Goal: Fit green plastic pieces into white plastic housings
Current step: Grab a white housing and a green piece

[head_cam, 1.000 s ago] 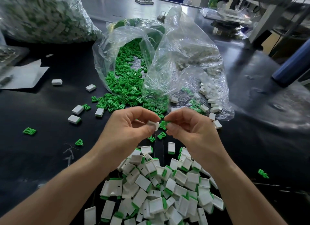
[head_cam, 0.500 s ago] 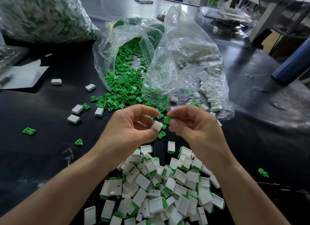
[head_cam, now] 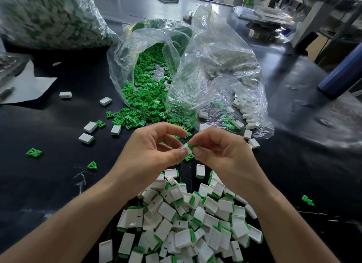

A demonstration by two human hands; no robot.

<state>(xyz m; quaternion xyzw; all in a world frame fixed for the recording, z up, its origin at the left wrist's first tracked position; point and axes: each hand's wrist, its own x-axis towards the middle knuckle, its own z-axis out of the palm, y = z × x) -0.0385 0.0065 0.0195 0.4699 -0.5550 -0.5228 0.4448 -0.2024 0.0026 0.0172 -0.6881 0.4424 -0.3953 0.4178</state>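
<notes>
Black surface (head_cam: pixel 49 125), parts scattered across it. The left hand (head_cam: pixel 148 153) pinches a white housing (head_cam: pixel 185 149) between thumb and forefinger. The right hand (head_cam: pixel 221 151) pinches a green piece (head_cam: pixel 191 145) at the housing's end, above a heap of green-ended housings (head_cam: pixel 192 219).

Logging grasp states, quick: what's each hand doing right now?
Left hand: closed, pinching a white housing.
Right hand: closed, pinching a green piece at the housing's end.
</notes>
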